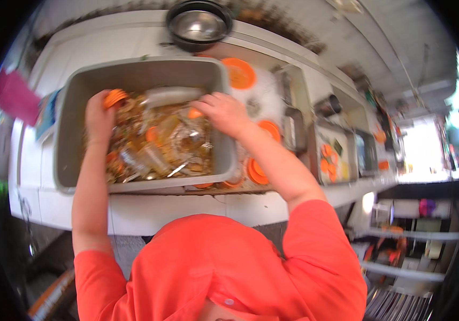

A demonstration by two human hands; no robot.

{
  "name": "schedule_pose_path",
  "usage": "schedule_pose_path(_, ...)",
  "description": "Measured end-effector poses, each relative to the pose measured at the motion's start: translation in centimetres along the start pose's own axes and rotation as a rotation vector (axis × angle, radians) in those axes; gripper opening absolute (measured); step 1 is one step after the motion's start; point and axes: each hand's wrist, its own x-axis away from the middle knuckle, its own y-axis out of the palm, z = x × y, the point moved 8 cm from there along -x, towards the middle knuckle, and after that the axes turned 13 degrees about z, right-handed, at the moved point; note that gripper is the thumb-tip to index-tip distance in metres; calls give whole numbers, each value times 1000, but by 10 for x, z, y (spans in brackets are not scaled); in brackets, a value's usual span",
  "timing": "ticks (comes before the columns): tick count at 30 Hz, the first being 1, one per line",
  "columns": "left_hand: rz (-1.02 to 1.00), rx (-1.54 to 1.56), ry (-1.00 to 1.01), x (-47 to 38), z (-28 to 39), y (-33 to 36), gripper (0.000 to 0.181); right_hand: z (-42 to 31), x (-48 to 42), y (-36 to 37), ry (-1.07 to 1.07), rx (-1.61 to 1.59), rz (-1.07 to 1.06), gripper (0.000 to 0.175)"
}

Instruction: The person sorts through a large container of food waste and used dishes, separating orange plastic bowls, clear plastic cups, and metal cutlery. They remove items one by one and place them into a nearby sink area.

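A deep grey plastic tub [63,148] stands before me, holding murky brownish liquid, food scraps, clear cups [153,158], cutlery [177,169] and small orange pieces. My left hand [100,114], at the tub's left side, grips several small orange cups [114,98] that look stacked. At the right side, my right hand [223,112] reaches over the rim, its fingertips on a small orange cup [194,113]. A translucent container [173,96] lies between my hands near the back wall.
Right of the tub, a sudsy sink basin [265,94] holds orange bowls [238,73] and metal pans [293,128]. Dark and metal bowls [198,25] stand behind. Farther right are a dark cup [328,105] and a tray with orange items [328,164]. A pink container [16,96] is at left.
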Motion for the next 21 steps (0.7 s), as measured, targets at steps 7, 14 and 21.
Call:
schedule_pose_path(7,-127,-86,-58,7,-7,5,37,149,179,-51,1405,-495,801,34)
schedule_pose_path(14,-85,-26,-50,7,-8,9,35,243,442,-92,2035,-818,1682,37)
schedule_pose_path(21,-102,-52,-39,6,-2,8,35,56,42,5,1114,-1144,81,38)
